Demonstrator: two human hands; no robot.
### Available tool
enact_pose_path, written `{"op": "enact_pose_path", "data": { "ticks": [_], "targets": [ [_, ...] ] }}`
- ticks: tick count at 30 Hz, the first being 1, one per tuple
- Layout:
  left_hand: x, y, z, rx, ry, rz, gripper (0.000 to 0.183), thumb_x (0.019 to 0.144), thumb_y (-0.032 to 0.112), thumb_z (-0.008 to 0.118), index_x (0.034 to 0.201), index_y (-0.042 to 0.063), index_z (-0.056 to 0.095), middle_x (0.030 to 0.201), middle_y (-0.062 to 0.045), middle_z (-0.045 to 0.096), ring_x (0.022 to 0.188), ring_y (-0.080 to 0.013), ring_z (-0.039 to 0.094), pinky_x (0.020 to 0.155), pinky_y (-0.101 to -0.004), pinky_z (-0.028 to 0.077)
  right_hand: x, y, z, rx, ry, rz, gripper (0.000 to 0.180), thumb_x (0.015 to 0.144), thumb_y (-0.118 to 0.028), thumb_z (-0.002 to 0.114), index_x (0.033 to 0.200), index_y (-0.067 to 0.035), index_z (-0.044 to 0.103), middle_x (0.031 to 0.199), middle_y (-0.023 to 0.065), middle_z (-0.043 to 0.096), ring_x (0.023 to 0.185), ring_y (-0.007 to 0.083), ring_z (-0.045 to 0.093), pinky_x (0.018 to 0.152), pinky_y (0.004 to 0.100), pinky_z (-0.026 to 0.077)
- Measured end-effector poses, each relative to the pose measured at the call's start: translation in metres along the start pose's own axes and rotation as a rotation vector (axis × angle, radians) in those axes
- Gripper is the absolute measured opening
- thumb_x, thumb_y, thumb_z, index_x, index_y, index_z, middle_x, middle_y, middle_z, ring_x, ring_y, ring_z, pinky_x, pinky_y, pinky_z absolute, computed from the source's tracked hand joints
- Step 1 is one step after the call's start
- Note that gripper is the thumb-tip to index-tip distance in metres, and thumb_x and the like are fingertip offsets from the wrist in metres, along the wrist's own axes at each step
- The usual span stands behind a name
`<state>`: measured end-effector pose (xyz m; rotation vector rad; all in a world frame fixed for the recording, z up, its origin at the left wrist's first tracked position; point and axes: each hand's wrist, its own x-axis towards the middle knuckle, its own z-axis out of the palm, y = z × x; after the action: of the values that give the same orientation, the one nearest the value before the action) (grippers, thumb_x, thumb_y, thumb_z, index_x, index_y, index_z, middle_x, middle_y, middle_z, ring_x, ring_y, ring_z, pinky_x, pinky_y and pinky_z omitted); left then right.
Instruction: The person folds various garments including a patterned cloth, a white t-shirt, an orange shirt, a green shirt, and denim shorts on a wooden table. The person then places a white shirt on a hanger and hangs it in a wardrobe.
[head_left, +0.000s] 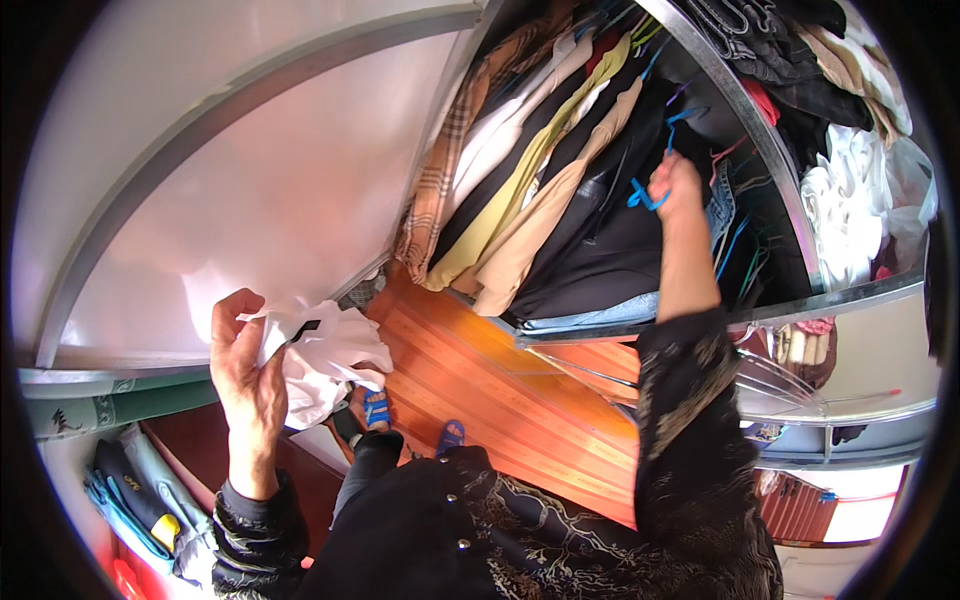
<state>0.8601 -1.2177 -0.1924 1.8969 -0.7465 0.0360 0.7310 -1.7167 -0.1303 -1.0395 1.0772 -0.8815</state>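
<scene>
My left hand (251, 367) grips a white garment (322, 360) by its upper edge, where a small black tag or strip shows. The cloth hangs loose over the floor near my feet. On the right, my raised right hand (675, 184) is closed around a blue clothes hanger (651, 196) inside the open wardrobe. The hanger's hook reaches up past my fist; no garment can be made out on it. Just left of that hand hang a dark garment (600, 255), a beige garment (562, 210) and a yellow-green garment (517, 202).
A plaid garment (442, 150) hangs at the wardrobe's left side, beside a pale door panel (262, 195) with a metal frame. Metal edging (750, 97) curves past my right hand. Folded clothes (142, 502) lie at lower left. Wooden flooring (487, 397) runs below.
</scene>
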Motion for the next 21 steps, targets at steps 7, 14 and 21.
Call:
{"op": "enact_pose_path", "data": {
  "ticks": [7, 14, 21],
  "targets": [
    [-0.018, 0.005, -0.01, -0.091, -0.068, -0.156, 0.014, 0.077, -0.001, 0.05, 0.09, -0.003, 0.055, 0.08, -0.007, 0.05, 0.072, -0.0162, 0.049, 0.067, -0.0244, 0.04, -0.18, 0.143, -0.039, -0.088, -0.069, -0.213, 0.033, 0.091, -0.015, 0.043, 0.123, -0.007, 0.044, 0.051, -0.0036, 0.035, 0.036, 0.0046, 0.032, 0.031, 0.021, 0.027],
    [-0.033, 0.017, 0.01, -0.202, -0.005, -0.274, 0.014, 0.078, 0.005, 0.052, 0.089, -0.001, 0.057, 0.072, -0.004, 0.056, 0.069, -0.0094, 0.05, 0.064, -0.0235, 0.04, -0.276, 0.189, -0.188, -0.19, -0.274, -0.313, 0.013, 0.094, -0.014, 0.04, 0.099, -0.003, 0.046, 0.06, -0.0022, 0.038, 0.047, 0.0043, 0.036, 0.04, 0.0188, 0.03],
    [-0.034, 0.066, 0.013, 0.307, -0.19, -0.156, 0.023, 0.073, 0.022, 0.064, 0.084, 0.001, 0.066, 0.066, -0.013, 0.06, 0.06, -0.019, 0.056, 0.056, -0.0338, 0.043, -0.315, 0.175, -0.248, -0.417, -0.651, -0.328, 0.028, 0.076, -0.002, 0.064, 0.098, -0.001, 0.046, 0.066, -0.0013, 0.048, 0.061, 0.0047, 0.046, 0.055, 0.0195, 0.037]
  ]
}}
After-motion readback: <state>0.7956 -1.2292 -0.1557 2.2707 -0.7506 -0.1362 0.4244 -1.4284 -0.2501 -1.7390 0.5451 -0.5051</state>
